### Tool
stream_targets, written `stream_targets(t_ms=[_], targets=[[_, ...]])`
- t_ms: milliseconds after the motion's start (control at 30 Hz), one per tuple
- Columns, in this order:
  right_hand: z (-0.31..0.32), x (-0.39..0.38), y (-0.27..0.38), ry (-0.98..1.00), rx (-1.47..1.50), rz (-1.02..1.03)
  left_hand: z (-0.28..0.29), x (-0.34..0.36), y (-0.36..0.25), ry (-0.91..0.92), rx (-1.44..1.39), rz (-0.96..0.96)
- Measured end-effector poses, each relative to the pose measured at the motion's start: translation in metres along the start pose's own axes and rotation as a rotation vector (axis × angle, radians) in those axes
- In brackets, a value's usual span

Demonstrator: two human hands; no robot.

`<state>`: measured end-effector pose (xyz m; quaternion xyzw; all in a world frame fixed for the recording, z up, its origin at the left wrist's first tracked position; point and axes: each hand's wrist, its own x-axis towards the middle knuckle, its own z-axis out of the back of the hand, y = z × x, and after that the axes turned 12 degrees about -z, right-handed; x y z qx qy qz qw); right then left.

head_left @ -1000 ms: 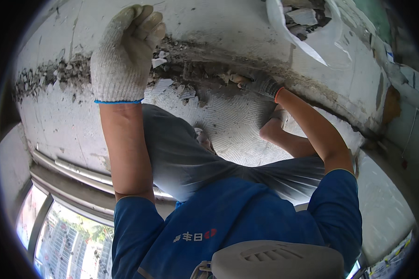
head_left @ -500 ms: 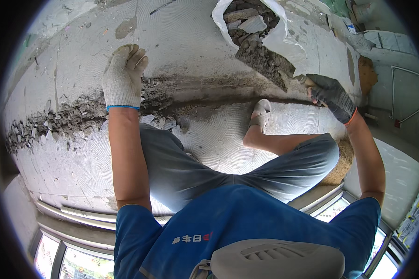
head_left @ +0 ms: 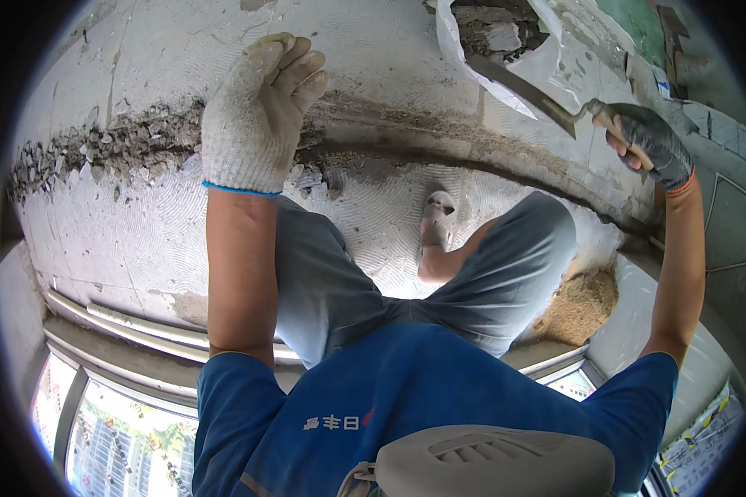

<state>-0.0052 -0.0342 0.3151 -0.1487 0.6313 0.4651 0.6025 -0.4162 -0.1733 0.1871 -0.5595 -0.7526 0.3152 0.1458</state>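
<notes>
My right hand [head_left: 651, 142], in a dark grey glove with an orange cuff, is closed around the wooden handle of a trowel [head_left: 529, 93]. The trowel's blade is turned nearly edge-on, its tip at the near rim of a white sack [head_left: 449, 33]. Chunks of broken rubble [head_left: 503, 35] lie inside the sack. My left hand [head_left: 261, 120], in a whitish knit glove with a blue cuff, is raised over the floor near the trench. Its fingers are loosely bent and apart, with nothing in them.
A shallow trench [head_left: 406, 137] crosses the floor, with broken debris [head_left: 99, 149] heaped along its left part. My sandalled foot [head_left: 438, 217] stands beside it. A sand pile [head_left: 584, 306] lies at the lower right. Pale pipes [head_left: 133, 325] run along the window wall.
The trowel has moved up and right and tipped from flat with mortar-like debris on it to edge-on by the sack. My view has shifted, and my left hand appears larger and farther right.
</notes>
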Motion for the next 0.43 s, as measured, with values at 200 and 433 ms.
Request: stream_targets(t_ms=[200, 433], targets=[[-0.067, 0.124, -0.045, 0.118, 0.036, 0.076, 0.028, -0.032, -0.059, -0.052, 0.237, -0.176], [-0.122, 0.321, -0.121, 0.138, 0.179, 0.294, 0.041, -0.117, -0.098, -0.336, 0.346, -0.18]])
